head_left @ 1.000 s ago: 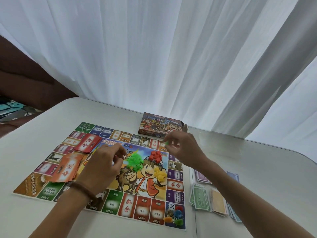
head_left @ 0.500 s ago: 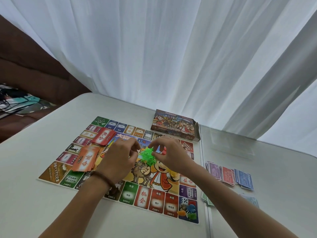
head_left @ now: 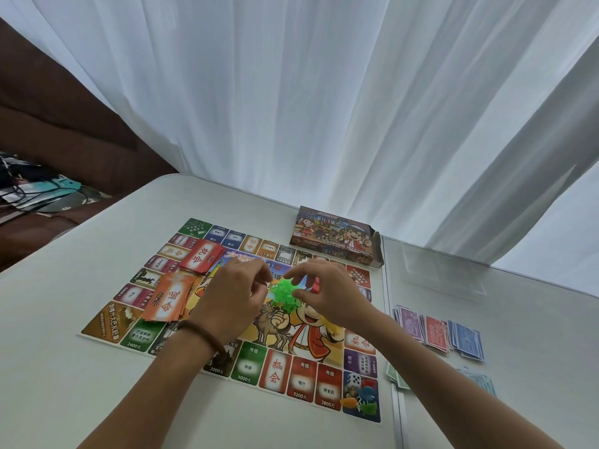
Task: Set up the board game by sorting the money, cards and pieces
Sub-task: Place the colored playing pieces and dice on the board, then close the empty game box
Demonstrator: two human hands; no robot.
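Glossy printed board (head_left: 275,367) on matte white worktop (head_left: 97,286), heap of translucent green pieces (head_left: 285,294) at board centre, right hand (head_left: 327,293) pinching it, left hand (head_left: 233,299) curled alongside, grip unclear, red pieces (head_left: 316,284) half hidden.

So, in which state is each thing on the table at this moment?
game box, lying flat, right end flap open
red cards, loose stack on board
orange cards, fanned stack on board
green pieces, heaped between both hands
right hand, pinching green pieces
left hand, curled, grip unclear
money, piles by colour, beside board
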